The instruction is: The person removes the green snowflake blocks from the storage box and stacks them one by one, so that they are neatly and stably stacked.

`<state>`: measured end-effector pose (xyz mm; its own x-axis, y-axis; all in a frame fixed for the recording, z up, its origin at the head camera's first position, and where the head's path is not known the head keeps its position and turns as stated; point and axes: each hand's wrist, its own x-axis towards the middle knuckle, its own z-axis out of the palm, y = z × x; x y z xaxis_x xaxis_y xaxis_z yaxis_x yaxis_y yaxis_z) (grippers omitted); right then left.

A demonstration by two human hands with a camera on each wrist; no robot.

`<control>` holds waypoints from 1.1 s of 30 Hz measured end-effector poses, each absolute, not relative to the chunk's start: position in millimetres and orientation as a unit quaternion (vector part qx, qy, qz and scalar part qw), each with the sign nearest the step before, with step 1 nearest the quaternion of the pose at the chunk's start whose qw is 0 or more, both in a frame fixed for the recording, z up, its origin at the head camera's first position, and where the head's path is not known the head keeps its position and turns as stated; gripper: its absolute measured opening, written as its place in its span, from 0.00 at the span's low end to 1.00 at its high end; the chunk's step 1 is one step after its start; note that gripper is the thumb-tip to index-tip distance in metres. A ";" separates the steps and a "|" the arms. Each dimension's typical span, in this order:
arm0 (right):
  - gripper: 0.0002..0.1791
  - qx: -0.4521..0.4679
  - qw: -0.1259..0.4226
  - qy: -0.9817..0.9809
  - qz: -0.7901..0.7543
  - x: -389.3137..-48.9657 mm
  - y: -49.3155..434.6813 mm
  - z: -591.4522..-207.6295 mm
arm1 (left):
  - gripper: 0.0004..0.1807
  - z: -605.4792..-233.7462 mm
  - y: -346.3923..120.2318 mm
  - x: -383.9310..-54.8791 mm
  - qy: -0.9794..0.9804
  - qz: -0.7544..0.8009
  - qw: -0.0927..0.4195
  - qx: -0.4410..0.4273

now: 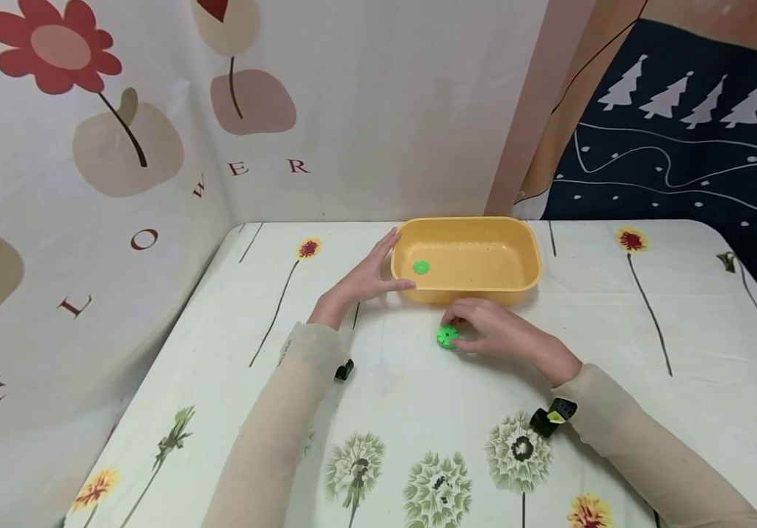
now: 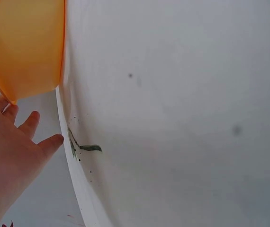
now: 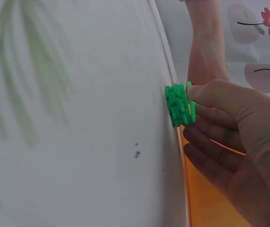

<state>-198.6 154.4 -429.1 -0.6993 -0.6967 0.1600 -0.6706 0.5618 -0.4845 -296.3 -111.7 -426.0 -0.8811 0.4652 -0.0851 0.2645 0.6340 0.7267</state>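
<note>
A yellow plastic basin stands toward the back of the table, with one green disc lying inside at its left end. My left hand touches the basin's left end, its thumb at the front rim and its fingers spread along the side. In front of the basin is a short stack of green notched discs. My right hand pinches the top green disc between thumb and fingers. That disc sits slightly tilted off the stack in the right wrist view.
A white flower-patterned cloth covers the table. Behind it hangs a pale curtain with flowers and letters. A dark cloth with white trees hangs at the back right.
</note>
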 end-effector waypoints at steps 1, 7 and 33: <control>0.11 -0.386 0.026 0.883 -0.264 -198.8 154.6 -429.4 | 0.59 -425.7 -111.7 -296.1 0.894 0.376 0.134 0.204; 0.11 -0.384 0.033 0.883 -0.267 -199.3 155.0 -430.5 | 0.59 -425.1 -110.8 -295.2 0.895 0.376 0.131 0.203; 0.13 -0.385 0.031 0.881 -0.275 -201.6 157.1 -428.7 | 0.58 -423.0 -109.1 -292.8 0.895 0.382 0.136 0.188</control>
<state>-201.6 157.1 -428.7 -0.7020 -0.6945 0.1576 -0.6609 0.5529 -0.5075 -292.8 -109.1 -423.0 -0.8927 0.4396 -0.0996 0.2325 0.6384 0.7338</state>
